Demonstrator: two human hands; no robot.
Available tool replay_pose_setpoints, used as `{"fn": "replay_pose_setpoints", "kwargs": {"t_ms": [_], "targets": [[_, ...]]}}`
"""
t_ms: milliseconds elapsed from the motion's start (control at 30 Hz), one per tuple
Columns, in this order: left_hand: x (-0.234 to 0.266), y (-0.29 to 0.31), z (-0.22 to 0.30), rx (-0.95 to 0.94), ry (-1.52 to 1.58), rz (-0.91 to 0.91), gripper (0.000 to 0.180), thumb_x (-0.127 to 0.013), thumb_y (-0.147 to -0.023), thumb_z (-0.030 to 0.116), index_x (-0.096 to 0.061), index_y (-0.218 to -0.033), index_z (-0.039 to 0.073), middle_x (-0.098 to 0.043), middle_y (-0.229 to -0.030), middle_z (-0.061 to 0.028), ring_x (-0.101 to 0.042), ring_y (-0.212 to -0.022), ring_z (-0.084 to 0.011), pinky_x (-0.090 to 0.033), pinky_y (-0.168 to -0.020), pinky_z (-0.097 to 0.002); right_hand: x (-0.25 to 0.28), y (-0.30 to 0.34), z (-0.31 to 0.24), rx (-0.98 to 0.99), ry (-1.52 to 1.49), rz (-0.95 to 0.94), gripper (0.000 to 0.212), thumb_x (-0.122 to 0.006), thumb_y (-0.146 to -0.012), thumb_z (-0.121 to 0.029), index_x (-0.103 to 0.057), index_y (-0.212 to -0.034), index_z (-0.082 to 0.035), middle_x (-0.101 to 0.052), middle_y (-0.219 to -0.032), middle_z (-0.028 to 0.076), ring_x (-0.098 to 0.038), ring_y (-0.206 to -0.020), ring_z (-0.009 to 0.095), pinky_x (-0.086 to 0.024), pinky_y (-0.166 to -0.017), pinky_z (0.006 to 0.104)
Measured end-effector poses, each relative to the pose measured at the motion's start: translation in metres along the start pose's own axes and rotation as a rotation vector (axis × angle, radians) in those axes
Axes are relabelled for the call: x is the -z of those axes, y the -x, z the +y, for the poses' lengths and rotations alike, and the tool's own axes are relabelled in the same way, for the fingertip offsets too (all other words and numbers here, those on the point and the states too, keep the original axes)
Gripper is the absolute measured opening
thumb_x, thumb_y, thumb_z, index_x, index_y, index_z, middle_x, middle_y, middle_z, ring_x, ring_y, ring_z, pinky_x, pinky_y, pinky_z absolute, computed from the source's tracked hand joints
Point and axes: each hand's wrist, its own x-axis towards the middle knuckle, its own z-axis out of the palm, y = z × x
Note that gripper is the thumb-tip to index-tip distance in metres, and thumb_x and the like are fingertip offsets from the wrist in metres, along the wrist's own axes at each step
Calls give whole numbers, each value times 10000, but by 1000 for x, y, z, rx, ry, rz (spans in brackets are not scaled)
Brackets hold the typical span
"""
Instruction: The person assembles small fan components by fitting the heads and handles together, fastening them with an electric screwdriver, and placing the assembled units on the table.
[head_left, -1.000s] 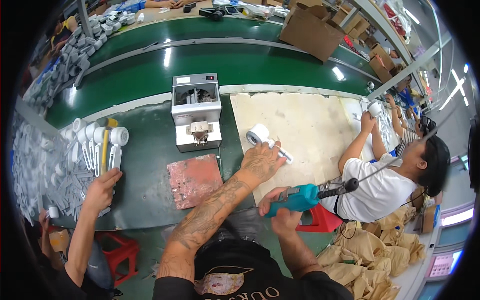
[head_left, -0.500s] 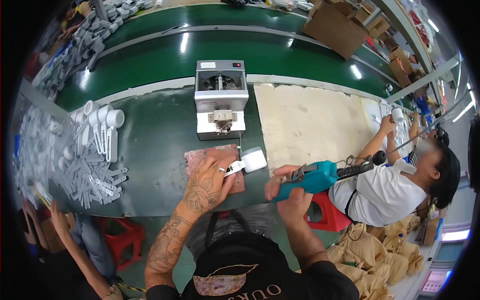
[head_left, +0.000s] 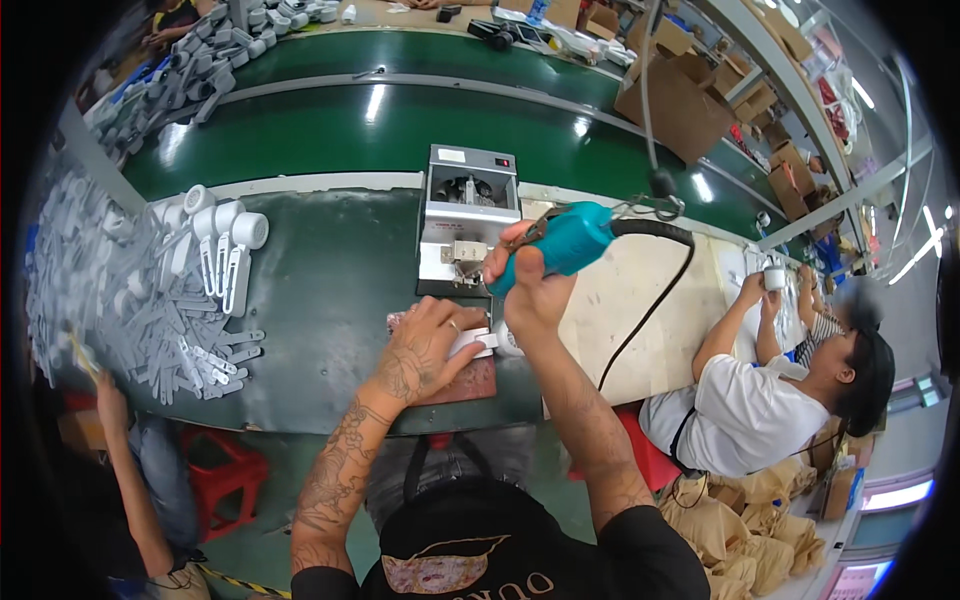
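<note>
My left hand [head_left: 425,345] is closed on a white plastic handle piece [head_left: 482,342], pressing it onto a reddish pad [head_left: 468,386] near the table's front edge. The piece's rounded white end [head_left: 508,342] shows partly behind my right wrist. My right hand [head_left: 538,295] grips a teal electric screwdriver [head_left: 575,240], raised and tilted with its front end toward the outlet of a grey-and-white screw feeder [head_left: 436,250]. The bit is hidden by my hand, so contact with the feeder cannot be made out.
White round-headed parts [head_left: 245,232] and a heap of grey flat strips [head_left: 180,345] lie at the left. A black cable [head_left: 660,308] loops from the screwdriver over the beige sheet [head_left: 620,340]. Co-workers sit on both sides; a green conveyor [head_left: 330,125] runs behind.
My right hand has lifted the screwdriver up and forward, from beside the pad to the feeder's front. My left hand keeps the white piece on the pad. The view has shifted slightly.
</note>
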Motion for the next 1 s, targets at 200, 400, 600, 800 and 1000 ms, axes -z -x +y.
{"fn": "replay_pose_setpoints", "kwargs": {"t_ms": [200, 400, 600, 800, 1000], "targets": [[-5, 10, 1, -35, -85, 13, 406, -681, -904, 392, -678, -1171, 86, -639, -1061, -90, -579, -1033, -280, -490, -898, -423, -8, -19, 26, 22, 87, -63, 524, -755, -903, -456, -557, -1038, 9, -571, -737, 56, -569, -656, 166, -486, -607, 311], [-11, 10, -3, 4, -49, 16, 433, -683, -899, 421, -679, -1161, 76, -646, -1057, -94, -584, -1038, -283, -497, -908, -412, 2, -20, 38, 22, 108, -164, 443, -704, -961, -397, -547, -1016, 14, -570, -744, 59, -567, -666, 160, -490, -625, 307], [-11, 11, -6, 45, -51, 8, 428, -693, -893, 420, -684, -1143, 73, -639, -1034, -95, -580, -1038, -289, -493, -920, -414, 3, -6, 22, -86, 117, -116, 448, -700, -963, -397, -562, -1056, 18, -570, -737, 61, -565, -646, 157, -482, -604, 308], [-7, 5, 0, 55, 19, -1, 433, -691, -894, 430, -685, -1154, 84, -632, -1043, -87, -575, -1039, -283, -483, -931, -411, 18, 21, -7, -124, 63, -39, 578, -763, -890, -478, -573, -1100, 26, -570, -715, 57, -568, -610, 168, -472, -579, 315], [-6, 7, -1, 57, -14, 15, 426, -693, -894, 428, -689, -1140, 81, -623, -1023, -86, -575, -1028, -284, -486, -921, -413, 22, 25, -3, -134, 86, -53, 572, -756, -900, -467, -566, -1093, 37, -564, -712, 57, -560, -616, 167, -472, -595, 309]]}}
